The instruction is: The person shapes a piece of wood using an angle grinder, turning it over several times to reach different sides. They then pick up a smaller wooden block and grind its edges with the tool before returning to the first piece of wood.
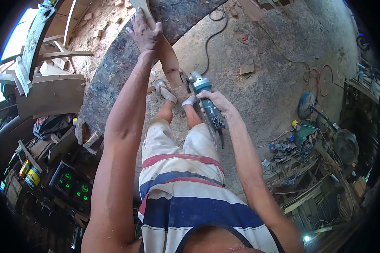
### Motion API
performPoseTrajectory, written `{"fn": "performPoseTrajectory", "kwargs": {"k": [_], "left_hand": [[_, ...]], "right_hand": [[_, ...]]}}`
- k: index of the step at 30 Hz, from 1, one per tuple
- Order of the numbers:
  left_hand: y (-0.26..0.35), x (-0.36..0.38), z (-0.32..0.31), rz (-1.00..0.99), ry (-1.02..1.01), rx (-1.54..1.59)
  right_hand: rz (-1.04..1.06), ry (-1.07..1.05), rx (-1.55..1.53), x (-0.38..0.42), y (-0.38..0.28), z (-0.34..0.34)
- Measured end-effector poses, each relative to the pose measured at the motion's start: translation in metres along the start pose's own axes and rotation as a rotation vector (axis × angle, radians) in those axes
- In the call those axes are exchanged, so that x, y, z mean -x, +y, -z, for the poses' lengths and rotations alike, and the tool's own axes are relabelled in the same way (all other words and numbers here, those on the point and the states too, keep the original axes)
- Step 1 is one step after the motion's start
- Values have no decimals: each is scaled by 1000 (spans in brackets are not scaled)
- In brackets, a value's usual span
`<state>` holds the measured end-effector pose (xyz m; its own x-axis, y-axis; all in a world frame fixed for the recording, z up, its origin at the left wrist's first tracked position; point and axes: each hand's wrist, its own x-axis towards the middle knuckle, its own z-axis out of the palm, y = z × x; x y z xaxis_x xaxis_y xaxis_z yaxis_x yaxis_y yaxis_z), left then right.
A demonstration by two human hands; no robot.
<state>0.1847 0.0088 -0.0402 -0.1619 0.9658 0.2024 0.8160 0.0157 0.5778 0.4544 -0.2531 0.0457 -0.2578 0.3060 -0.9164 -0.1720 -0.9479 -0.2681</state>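
Observation:
A curved wooden piece (168, 59) lies across the dark tabletop, its near end sticking out past the edge. My left hand (147, 36) is closed around the piece's upper part. Lower and to the right, my right hand (217, 102) grips the teal body of an angle grinder (208, 105). The grinder's disc (185, 82) is at the right side of the wood's near end; whether it touches the wood I cannot tell. A dark rough patch shows on the wood close to that end.
The dark table (103, 90) curves around on the left. Curved wooden parts (57, 95) are stacked at the far left. A black cable (207, 46) loops over the dusty floor. Tools and scrap (283, 152) lie on the right, near a round fan (346, 146).

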Motion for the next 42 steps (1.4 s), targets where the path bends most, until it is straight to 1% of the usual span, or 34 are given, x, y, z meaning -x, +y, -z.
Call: {"fn": "performPoseTrajectory", "kwargs": {"k": [4, 7, 10, 13, 17, 20, 23, 26, 29, 30, 32, 33, 36, 38, 39, 40, 42], "left_hand": [[-2, 0, -2, -17, 19, -24], [-3, -1, -1, -20, 15, -29], [-11, -2, -8, -37, 36, -45], [-18, -5, -11, -40, 28, -56], [-18, -4, -10, -25, 27, -47], [-18, -2, -14, -20, 43, -38], [-9, -4, -8, -1, 40, -10], [-7, -3, -5, 8, 38, -19], [-1, -2, -3, 18, 37, -21], [0, -1, -3, 11, 45, -26], [6, 1, 0, -10, 65, -32], [9, 1, 2, 7, 54, -39], [3, 0, 2, -21, 47, -26], [5, 1, 3, 34, 78, 71], [9, 1, 8, 49, 85, 70], [14, 2, 13, 66, 92, -20], [16, 6, 10, 176, 127, -53]], "right_hand": [[-17, 24, 5, -4, -1, 4], [49, 8, -40, -12, -13, -6], [65, 27, -53, -11, -22, -17], [44, 14, -56, -11, -12, -14], [-16, -1, -21, -8, -1, -3], [-79, -7, 47, 0, -6, 1], [-96, -30, 59, 0, -7, 6], [-98, -2, 136, 7, -16, 3], [-33, 25, 122, 11, -12, -2], [-47, 11, 144, 11, -11, -1], [-67, -16, 188, 10, -2, 12], [-40, -16, 180, 8, 5, 20], [-9, 54, 289, 38, -3, 25], [0, 129, 186, 47, 9, 32], [25, 174, 156, 52, 10, 32], [44, 219, 122, 59, 12, 31], [85, 281, 68, 67, 8, 27]]}}
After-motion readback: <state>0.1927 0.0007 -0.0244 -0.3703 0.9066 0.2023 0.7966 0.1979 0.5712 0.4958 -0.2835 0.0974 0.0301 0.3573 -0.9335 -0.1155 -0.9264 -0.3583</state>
